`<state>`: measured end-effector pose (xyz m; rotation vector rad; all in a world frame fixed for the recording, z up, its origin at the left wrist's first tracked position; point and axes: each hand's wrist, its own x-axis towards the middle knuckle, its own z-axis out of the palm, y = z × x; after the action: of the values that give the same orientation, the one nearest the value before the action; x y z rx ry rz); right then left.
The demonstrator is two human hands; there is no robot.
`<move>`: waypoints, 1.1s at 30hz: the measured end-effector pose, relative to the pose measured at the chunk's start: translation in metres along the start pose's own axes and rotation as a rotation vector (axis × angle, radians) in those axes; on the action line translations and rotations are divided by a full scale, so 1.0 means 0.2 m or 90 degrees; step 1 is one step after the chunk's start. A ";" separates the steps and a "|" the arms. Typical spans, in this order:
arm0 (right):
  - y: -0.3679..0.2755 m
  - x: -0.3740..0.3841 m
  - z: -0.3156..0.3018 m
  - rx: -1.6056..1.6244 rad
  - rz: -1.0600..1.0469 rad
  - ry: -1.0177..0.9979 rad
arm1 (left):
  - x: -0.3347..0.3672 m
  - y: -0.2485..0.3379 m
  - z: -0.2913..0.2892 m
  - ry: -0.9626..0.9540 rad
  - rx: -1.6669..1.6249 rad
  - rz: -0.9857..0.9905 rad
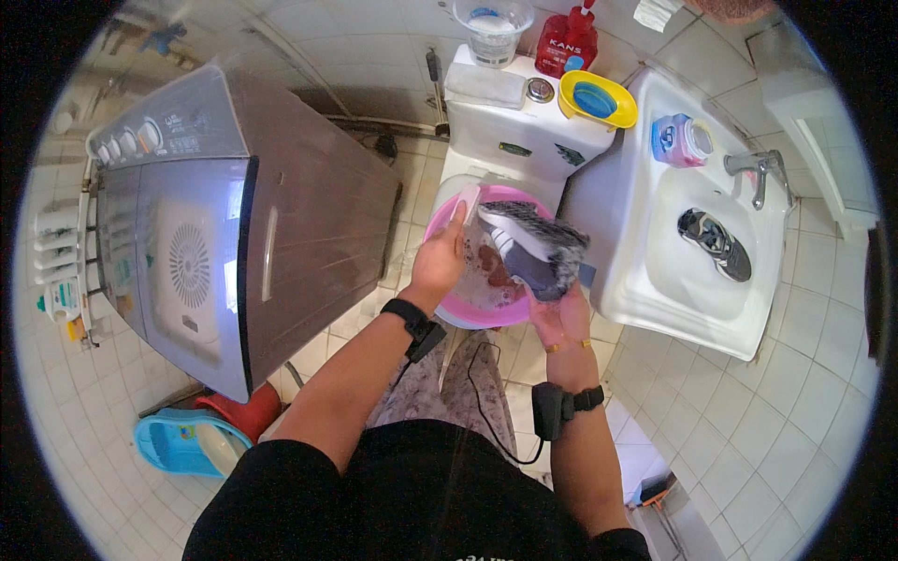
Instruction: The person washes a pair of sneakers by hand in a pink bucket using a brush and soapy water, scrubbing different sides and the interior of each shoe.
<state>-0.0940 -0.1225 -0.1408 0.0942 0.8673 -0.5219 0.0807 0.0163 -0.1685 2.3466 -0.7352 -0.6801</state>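
Observation:
A dark grey sneaker (pixel 538 266) with white stripes and a pale midsole is tilted over a pink basin (pixel 449 304). Suds speckle its dark sole. My right hand (pixel 561 320) grips it from below, at the lower right of the basin. At the basin's left rim, my left hand (pixel 438 266) is closed around a pale-handled brush (pixel 468 200); its bristles cannot be made out. Cloudy, foamy water (pixel 482 280) fills the basin beneath the shoe. A second dark sneaker (pixel 716 245) lies in the white sink (pixel 692 309) on the right.
Behind the basin stands a white toilet tank (pixel 505 117) bearing a yellow dish (pixel 599 100), a red pump bottle (pixel 567 42) and a clear tub (pixel 494 33). A washing machine (pixel 309 206) stands left. Blue (pixel 168 444) and red (pixel 253 407) basins sit low left. A pink-blue container (pixel 681 140) is near the faucet (pixel 762 173).

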 end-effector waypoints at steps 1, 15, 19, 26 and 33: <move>0.01 -0.01 0.02 0.005 -0.004 0.003 | -0.04 0.04 -0.03 -0.006 0.001 0.003; 0.26 0.04 -0.11 -0.491 -0.032 -0.022 | -0.28 0.14 -0.27 0.009 0.182 0.252; 0.31 0.09 -0.22 -0.678 -0.084 -0.079 | -0.03 0.03 -0.16 -0.047 0.292 0.170; 0.26 0.07 -0.30 -0.632 -0.031 -0.032 | -0.16 0.02 -0.21 -0.197 0.123 0.120; 0.20 0.00 -0.24 -0.784 -0.105 -0.170 | 0.07 -0.17 -0.02 -0.150 0.246 0.131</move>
<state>-0.1079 -0.0741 -0.1767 -1.1524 0.8099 -0.0766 0.1040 0.0327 -0.1917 2.5035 -1.2928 -0.7877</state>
